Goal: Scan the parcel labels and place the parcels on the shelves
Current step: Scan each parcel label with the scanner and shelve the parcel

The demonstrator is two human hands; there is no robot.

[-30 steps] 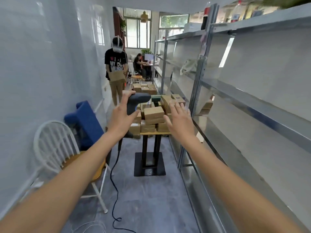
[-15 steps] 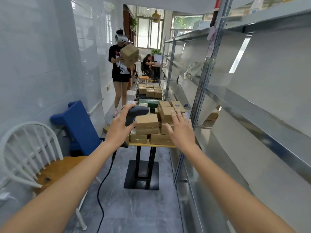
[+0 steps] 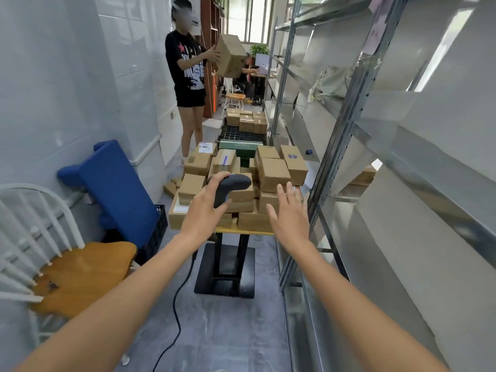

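Observation:
Several brown cardboard parcels [image 3: 273,173] are stacked on a small wooden-topped table [image 3: 241,231] ahead of me. My left hand [image 3: 204,210] grips a dark barcode scanner [image 3: 230,187] by its handle, held just in front of the stack. Its black cable [image 3: 177,312] trails down to the floor. My right hand [image 3: 291,213] is stretched out with fingers spread, hovering before the right side of the stack and touching nothing. Metal shelves [image 3: 402,146] run along the right wall.
A white chair with a wooden seat [image 3: 80,272] and a blue cushion [image 3: 115,183] on a black crate stand at left. Further down the aisle a person [image 3: 188,76] lifts a large box [image 3: 230,55]. More parcels [image 3: 247,120] sit on the floor behind.
I have moved closer to the table, so the parcel stack looks larger. Both hands stay stretched toward it. The person down the aisle has lifted the large box to chest height.

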